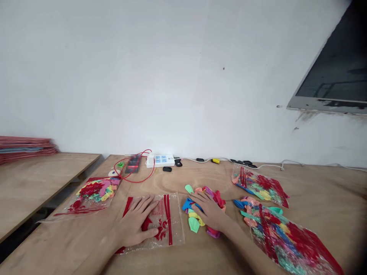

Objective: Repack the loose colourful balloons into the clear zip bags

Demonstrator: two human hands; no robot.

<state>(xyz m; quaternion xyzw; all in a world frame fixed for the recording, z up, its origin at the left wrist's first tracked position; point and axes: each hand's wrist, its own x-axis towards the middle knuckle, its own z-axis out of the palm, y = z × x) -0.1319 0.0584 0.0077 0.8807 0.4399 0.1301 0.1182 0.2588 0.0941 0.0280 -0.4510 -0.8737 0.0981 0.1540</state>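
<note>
Nearest me, my left hand (134, 225) lies flat with its fingers (146, 208) spread wide on a clear red-printed zip bag (172, 225), while my right hand (208, 212) rests, fingers wide, on a heap of loose deflated balloons (194, 225) just left of a balloon-filled bag (286, 236) on the plywood worktop (71, 248).

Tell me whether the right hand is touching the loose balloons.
Touching. The head view shows the right hand resting on the loose balloons, fingers lying across them.
</note>
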